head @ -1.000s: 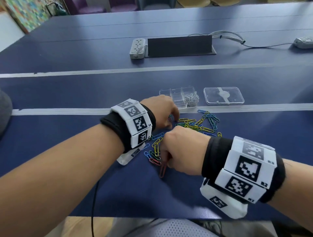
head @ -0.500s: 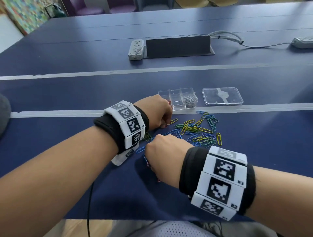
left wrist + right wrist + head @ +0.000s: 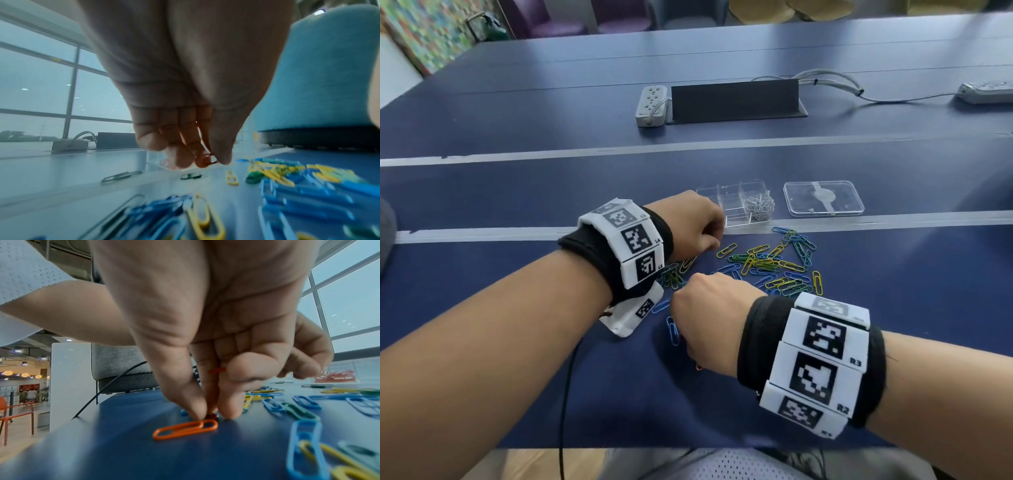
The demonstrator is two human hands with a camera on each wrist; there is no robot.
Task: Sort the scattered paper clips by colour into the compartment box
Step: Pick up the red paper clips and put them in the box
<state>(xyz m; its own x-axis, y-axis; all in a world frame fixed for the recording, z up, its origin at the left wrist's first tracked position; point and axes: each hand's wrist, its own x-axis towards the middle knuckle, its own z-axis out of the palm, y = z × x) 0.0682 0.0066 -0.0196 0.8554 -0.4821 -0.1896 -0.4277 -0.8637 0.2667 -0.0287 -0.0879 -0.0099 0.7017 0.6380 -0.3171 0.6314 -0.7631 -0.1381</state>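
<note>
Blue, yellow and green paper clips [image 3: 767,263] lie scattered on the navy table. Behind them stands the clear compartment box [image 3: 736,202], with silver clips [image 3: 758,205] in its right cell and red clips [image 3: 335,376] in another. My left hand [image 3: 698,222] hovers at the box's left end and pinches red clips [image 3: 206,158] between thumb and fingers [image 3: 211,160]. My right hand [image 3: 709,308] is at the near side of the scatter. Its thumb and forefinger [image 3: 211,413] pinch the end of an orange-red clip [image 3: 185,429] lying on the table, and another red clip [image 3: 216,370] sits in its curled fingers.
The box's clear lid [image 3: 823,198] lies to the right of the box. Farther back are a white power strip [image 3: 650,106], a dark cable hatch [image 3: 734,101] and a grey cable [image 3: 835,82]. A black cord [image 3: 566,394] hangs over the table's near edge.
My left hand has moved away from the scatter towards the box's left end with red clips in it. My right hand has shifted left over the nearest clips.
</note>
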